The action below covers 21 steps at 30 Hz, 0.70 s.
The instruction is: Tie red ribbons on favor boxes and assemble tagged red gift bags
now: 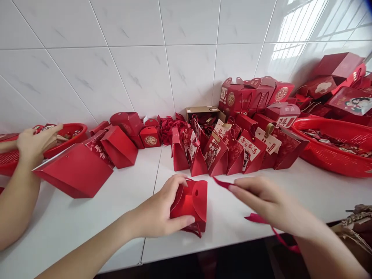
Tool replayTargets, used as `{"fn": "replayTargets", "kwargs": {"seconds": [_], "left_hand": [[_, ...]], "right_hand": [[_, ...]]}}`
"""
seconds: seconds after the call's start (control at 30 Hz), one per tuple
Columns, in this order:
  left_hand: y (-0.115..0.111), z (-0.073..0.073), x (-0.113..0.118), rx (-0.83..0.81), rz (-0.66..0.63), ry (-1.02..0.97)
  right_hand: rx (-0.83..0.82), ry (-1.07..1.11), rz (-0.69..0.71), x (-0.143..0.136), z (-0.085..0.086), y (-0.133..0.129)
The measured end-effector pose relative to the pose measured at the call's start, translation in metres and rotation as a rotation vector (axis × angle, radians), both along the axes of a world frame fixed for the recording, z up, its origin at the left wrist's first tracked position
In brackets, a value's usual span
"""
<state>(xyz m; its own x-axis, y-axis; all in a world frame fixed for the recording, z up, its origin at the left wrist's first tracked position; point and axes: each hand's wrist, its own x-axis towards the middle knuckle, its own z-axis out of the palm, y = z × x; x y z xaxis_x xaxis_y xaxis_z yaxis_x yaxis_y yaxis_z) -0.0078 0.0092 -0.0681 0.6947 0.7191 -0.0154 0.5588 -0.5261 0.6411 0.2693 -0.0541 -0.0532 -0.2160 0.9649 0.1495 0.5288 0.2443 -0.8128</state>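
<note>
My left hand grips a small red box near the front edge of the white counter, fingers on its far side and thumb on its near side. The box's curved flaps and a round hole face up, and a dark red cord shows at its base. To its right, my right hand pinches a crimson ribbon between thumb and fingers. One end points toward the box, and another length hangs below the hand past the counter edge.
Behind stand red gift boxes in a row, with taller boxes against the tiles. Red baskets hold small packets at both sides. Another person's hand reaches into the left basket. Large red boxes stand at left.
</note>
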Motion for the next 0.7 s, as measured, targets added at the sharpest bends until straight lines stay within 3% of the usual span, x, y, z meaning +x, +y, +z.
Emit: {"fn": "replayTargets", "kwargs": {"seconds": [0.1,0.27,0.53,0.7], "left_hand": [[0.000,0.003,0.012,-0.044,-0.033,-0.029],[0.000,0.007,0.015,-0.019,-0.096,0.005],[-0.001,0.001,0.020,0.146,-0.077,-0.049],[-0.001,0.001,0.024,0.169,-0.067,-0.073]], "right_hand": [[-0.133,-0.032,0.143,-0.019,-0.008,0.016],[-0.212,0.011,0.224,-0.024,-0.015,0.017],[-0.479,0.339,0.263,-0.018,-0.021,0.021],[-0.519,0.468,0.262,-0.019,-0.026,0.029]]}}
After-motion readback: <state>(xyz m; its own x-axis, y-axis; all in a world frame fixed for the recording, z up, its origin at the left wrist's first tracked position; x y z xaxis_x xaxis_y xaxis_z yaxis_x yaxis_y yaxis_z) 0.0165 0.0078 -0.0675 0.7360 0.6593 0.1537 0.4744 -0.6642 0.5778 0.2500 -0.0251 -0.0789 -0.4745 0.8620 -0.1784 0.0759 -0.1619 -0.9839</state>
